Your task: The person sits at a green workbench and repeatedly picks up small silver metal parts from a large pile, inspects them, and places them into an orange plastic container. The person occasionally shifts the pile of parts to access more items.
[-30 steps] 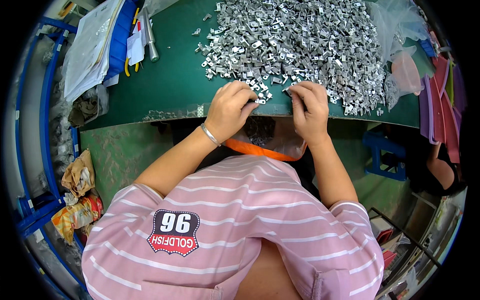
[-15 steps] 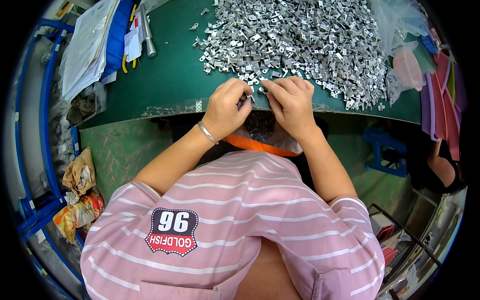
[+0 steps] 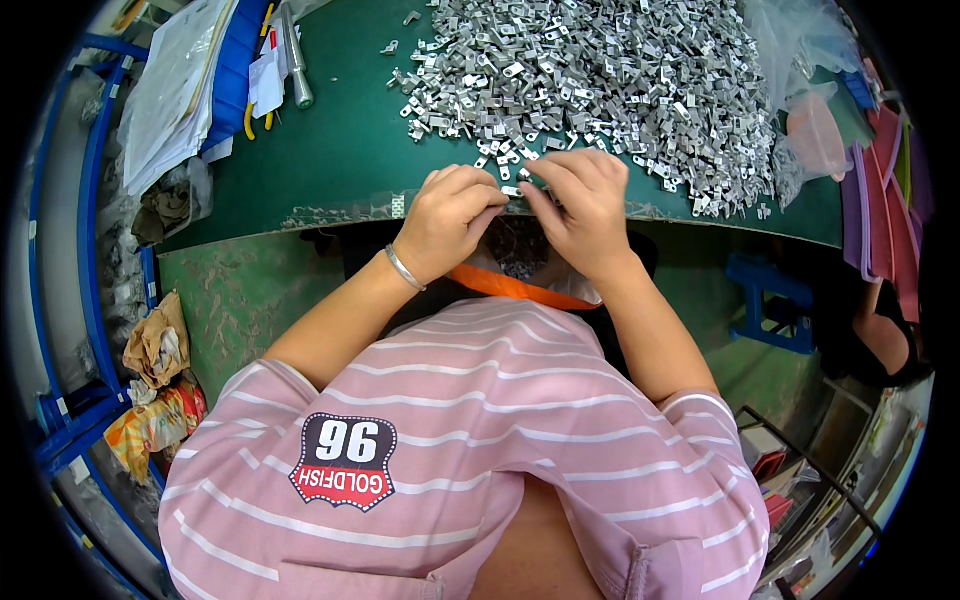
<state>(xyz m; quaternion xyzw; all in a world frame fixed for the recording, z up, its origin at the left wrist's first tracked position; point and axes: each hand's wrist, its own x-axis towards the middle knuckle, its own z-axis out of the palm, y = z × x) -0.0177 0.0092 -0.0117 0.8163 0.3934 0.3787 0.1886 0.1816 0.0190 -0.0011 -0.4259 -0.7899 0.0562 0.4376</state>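
A large heap of small silvery bent metal brackets (image 3: 600,75) covers the middle of the green table, with a few loose ones at its near edge. By the table's front edge, my left hand (image 3: 446,218) is closed, fingertips pinching a small metal bracket (image 3: 511,191). Just to its right, my right hand (image 3: 584,205) holds another small bracket (image 3: 524,175) between thumb and forefinger, mostly covered by the fingers. Below both hands, an open bag with an orange rim (image 3: 525,289) sits at my lap, small dark pieces inside it.
The green table (image 3: 330,150) has a blue bin (image 3: 232,85) with papers at its left. A metal rod tool (image 3: 297,65) lies beside it. Clear plastic bags (image 3: 800,40) rest at the right. A blue stool (image 3: 770,300) and part of another person are at the right.
My left hand has turned slightly, its fingers now closer together, and a bracket shows at its fingertips. The right hand stays nearly in place. A few loose brackets near the fingers have shifted.
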